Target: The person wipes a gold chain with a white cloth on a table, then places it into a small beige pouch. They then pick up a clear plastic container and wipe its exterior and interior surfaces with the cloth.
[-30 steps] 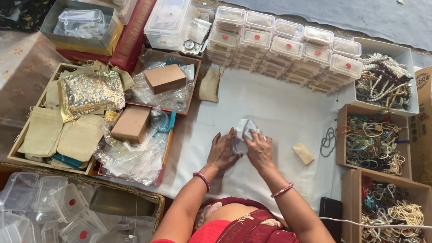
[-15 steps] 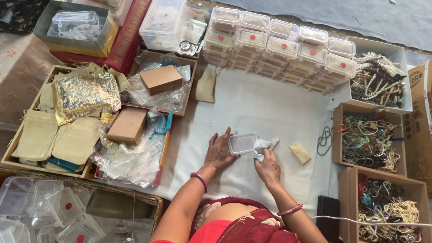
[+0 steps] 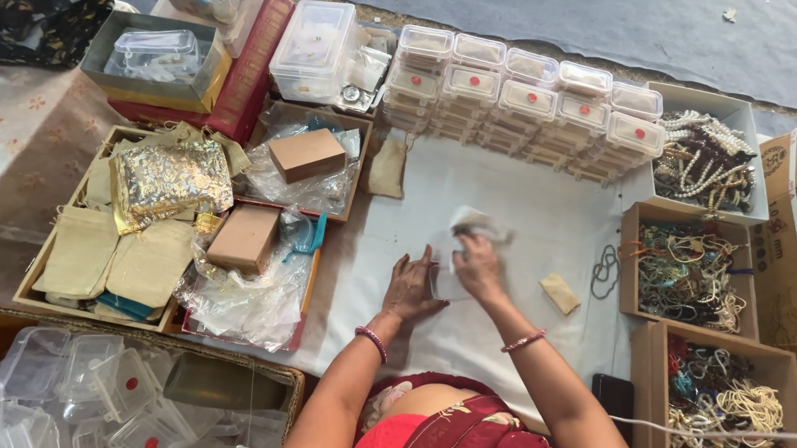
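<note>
My left hand (image 3: 412,287) lies on the white sheet (image 3: 527,194) and holds a small clear plastic box (image 3: 444,279) at its left side. My right hand (image 3: 478,266) is over the box's right part, gripping a crumpled white cloth (image 3: 473,223) that sticks up beyond the fingers. The box is mostly hidden between the two hands. A small beige pouch (image 3: 559,293) lies on the sheet just right of my right wrist, and a loop of dark cord (image 3: 604,267) lies further right.
Stacked clear boxes with red dots (image 3: 523,99) line the far edge. Cardboard trays of bead bracelets (image 3: 691,276) and necklaces (image 3: 706,163) stand right. Left are brown boxes in plastic (image 3: 304,154), gold pouches (image 3: 169,176) and beige pouches (image 3: 110,259). Empty clear boxes (image 3: 90,390) fill a carton at near left.
My right hand moved from the near right of the clear box up over it, carrying the white cloth. The left hand stayed at the box's left side.
</note>
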